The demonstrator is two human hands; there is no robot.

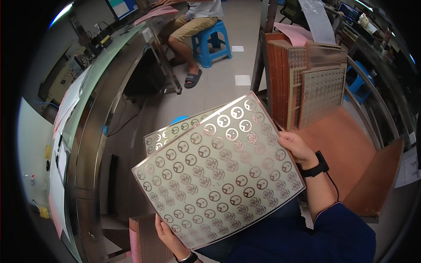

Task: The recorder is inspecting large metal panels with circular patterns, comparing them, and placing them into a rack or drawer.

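Observation:
A large pale-green circuit board panel (219,175) is held up tilted in front of me, with rows of copper-coloured rings and rose-like shapes. My right hand (298,149) grips its right edge, thumb on the face. At the lower left edge, my left hand (169,236) closes on the panel, its fingers partly hidden. Behind it, another similar panel (169,131) shows its upper left part; what supports that one is hidden. Light glints off the rings near the top. Each wrist wears a dark band.
To the right, a stack of copper-edged panels (285,83) stands upright on a copper-brown board (342,140). More panels (149,241) stand at lower left. A glass-topped bench (83,105) runs along the left. Ahead, a person (184,35) sits on a blue stool (212,44).

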